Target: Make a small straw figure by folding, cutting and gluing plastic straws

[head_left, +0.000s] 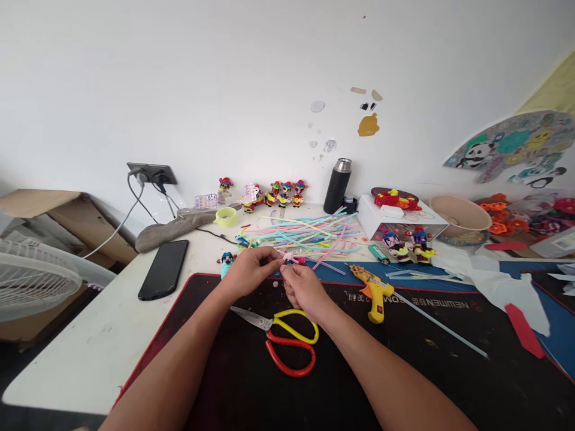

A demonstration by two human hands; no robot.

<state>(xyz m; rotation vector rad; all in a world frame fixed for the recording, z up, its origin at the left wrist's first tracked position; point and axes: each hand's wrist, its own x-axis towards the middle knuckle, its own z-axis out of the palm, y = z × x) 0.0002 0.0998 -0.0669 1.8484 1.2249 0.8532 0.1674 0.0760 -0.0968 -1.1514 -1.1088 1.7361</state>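
Observation:
Between my two hands is a small pink pipe-cleaner figure (pixel 290 258) with a darker pink part at its right side; my fingers cover much of it. My left hand (pixel 251 270) pinches it from the left with thumb and forefinger. From the right, my right hand (pixel 306 290) grips its lower side, fingers curled in. Just below lie scissors (pixel 291 342) with one yellow and one red handle, blades pointing left. A yellow hot glue gun (pixel 374 294) rests to the right, a long glue stick (pixel 440 323) at its back. A small blue figure (pixel 227 261) is left of my left hand.
Pastel pipe cleaners (pixel 309 230) lie piled behind my hands. Several finished figures (pixel 286 194) stand by the wall near a black thermos (pixel 338 187). A phone (pixel 163 269) lies left of the black mat (pixel 215 383); a white box (pixel 404 216) and white paper (pixel 489 287) are at right.

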